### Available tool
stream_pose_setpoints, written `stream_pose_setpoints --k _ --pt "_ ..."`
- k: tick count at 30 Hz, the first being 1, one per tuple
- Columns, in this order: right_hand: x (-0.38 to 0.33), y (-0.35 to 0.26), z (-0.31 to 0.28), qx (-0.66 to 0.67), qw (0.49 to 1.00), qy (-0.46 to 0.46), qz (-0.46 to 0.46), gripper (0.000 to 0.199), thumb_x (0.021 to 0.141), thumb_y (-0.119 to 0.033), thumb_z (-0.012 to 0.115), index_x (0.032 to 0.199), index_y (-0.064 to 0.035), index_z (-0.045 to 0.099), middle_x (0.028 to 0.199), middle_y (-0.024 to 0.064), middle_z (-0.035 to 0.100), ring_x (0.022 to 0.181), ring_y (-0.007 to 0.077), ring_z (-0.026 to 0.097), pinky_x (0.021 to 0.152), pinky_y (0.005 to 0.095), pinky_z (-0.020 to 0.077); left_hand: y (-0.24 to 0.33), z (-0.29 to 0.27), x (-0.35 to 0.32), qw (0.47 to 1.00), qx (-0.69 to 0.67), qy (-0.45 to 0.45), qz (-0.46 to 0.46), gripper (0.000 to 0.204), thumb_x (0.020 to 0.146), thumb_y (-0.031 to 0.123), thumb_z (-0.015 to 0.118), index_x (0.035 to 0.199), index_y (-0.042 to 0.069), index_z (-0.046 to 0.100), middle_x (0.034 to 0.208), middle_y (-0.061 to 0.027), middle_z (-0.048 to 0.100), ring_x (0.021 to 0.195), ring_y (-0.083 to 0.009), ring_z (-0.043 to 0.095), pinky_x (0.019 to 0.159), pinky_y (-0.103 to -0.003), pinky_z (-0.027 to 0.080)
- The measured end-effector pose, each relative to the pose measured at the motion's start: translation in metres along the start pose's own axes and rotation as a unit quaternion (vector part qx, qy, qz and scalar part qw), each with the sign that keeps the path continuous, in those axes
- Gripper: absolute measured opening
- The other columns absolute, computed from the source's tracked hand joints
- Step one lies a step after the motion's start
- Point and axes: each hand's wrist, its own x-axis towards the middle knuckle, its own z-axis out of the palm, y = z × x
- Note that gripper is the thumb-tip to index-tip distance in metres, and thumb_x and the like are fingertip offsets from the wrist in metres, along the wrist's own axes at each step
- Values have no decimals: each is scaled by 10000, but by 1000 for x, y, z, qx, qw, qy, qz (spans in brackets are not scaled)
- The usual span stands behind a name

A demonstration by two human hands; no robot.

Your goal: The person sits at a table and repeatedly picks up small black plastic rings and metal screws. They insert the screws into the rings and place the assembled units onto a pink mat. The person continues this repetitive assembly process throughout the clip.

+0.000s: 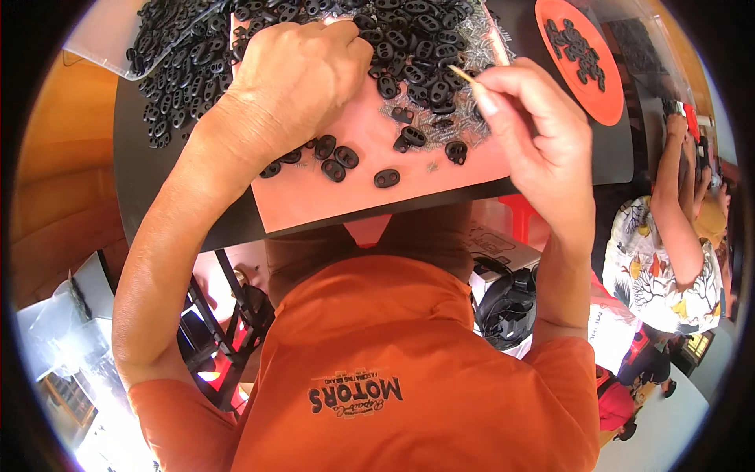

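Observation:
My left hand (303,75) rests over the pink sheet (307,206), back upward and fingers curled in at the edge of a pile of black two-hole cord locks (421,47). Whatever its fingertips hold is hidden. On the other side, my right hand (543,130) pinches a thin gold-coloured stick (462,75) between thumb and forefinger, its tip pointing left toward the pile. Small metal springs (476,118) lie scattered beneath and beside the cord locks. Several loose pieces sit nearer me, among them a single cord lock (386,178).
Another heap of black cord locks (177,90) spreads at the left, by a clear plastic container (106,39). An orange plate (609,110) with black pieces stands at the right on the dark table (613,156). Beyond it sits a person in a patterned garment (661,275).

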Motion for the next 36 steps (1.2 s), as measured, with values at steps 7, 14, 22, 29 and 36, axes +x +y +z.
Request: stream_pose_setpoints --k 7,14,22,29,36 --pt "11 5 23 -16 998 -22 -48 48 856 14 625 889 12 590 759 46 520 619 134 456 587 260 369 2 -22 -6 957 -190 -98 -197 151 832 98 585 930 -9 626 787 -52 601 631 -146 572 565 -286 463" --pt "22 -4 27 19 997 -40 -59 38 842 25 624 872 21 601 763 43 522 656 124 468 589 249 378 -5 -46 -17 693 -605 -171 -353 246 863 225 579 967 5 611 771 41 517 688 -15 444 578 -160 313" --pt "28 -9 30 69 995 -40 -66 39 831 37 617 856 16 595 768 50 524 673 143 479 604 262 385 -1 -54 -22 609 -684 -163 -367 292 872 252 591 1019 0 589 736 34 525 597 -1 364 507 -161 216" --pt "28 -11 28 113 992 -30 -57 36 838 51 604 844 22 584 773 48 515 665 129 478 574 247 375 -2 -53 -24 580 -716 -168 -350 291 875 252 593 1015 -1 571 741 24 536 566 -10 313 492 -176 191" --pt "29 -11 32 120 990 -20 -68 65 825 72 609 854 20 583 764 49 491 635 131 461 541 258 362 -2 -56 -26 572 -724 -179 -340 263 928 256 561 1022 10 582 758 31 534 623 -16 369 539 -178 260"
